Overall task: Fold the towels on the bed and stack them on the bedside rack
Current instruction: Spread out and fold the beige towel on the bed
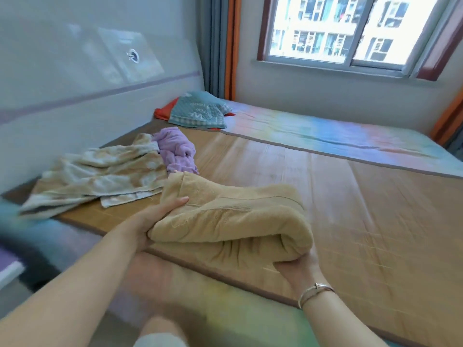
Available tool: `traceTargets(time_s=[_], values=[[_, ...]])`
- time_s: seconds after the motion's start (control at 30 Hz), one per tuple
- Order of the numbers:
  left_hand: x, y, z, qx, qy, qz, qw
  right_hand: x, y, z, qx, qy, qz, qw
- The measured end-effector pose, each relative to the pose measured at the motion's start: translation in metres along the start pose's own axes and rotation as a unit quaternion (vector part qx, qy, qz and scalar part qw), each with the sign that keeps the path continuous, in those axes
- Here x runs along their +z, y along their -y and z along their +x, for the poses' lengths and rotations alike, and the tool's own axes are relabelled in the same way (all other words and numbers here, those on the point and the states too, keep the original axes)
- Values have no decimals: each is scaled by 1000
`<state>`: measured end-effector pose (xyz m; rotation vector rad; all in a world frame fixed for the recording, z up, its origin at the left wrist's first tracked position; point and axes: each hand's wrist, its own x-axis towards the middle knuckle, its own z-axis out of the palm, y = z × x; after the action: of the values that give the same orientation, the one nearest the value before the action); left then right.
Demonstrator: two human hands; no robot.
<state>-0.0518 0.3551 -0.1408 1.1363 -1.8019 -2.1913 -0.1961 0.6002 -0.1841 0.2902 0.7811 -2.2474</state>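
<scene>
A folded tan towel (233,221) is held just above the near edge of the bed. My left hand (150,219) grips its left end, fingers on top. My right hand (298,267) cups its rolled right end from below; a bracelet sits on that wrist. Farther left on the bed lies an unfolded beige-and-white patterned towel (100,174), spread flat. A crumpled purple towel (176,149) lies just behind it. The bedside rack is not in view.
A brown bamboo mat (350,209) covers the near part of the bed; a pastel sheet (325,136) covers the far part. A teal pillow (200,111) on red cloth lies by the headboard. A mosquito net (75,71) hangs at left. A window is behind.
</scene>
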Motion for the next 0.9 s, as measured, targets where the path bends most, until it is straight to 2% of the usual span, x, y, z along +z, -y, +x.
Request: traceTargets(time_s=[0.13,0.23,0.33,0.4,0.53,0.7,0.9], values=[[-88,-43,-64,63,-77,-49,994,92,-71,4,106,110,-38,988],[-163,-67,-113,98,-154,-66,981,161,-126,7,144,194,-32,970],[-243,-79,-170,125,-256,-90,954,242,-191,-5,197,261,-27,945],[-267,-84,-191,131,-275,-102,947,272,-211,-9,186,294,-26,937],[-338,-87,-238,147,-367,-141,908,345,-281,-15,232,287,-69,927],[-408,-74,-267,176,-436,-197,860,416,-363,-3,296,335,-125,886],[-458,-24,-272,183,-514,-281,789,460,-452,-3,275,398,-281,829]])
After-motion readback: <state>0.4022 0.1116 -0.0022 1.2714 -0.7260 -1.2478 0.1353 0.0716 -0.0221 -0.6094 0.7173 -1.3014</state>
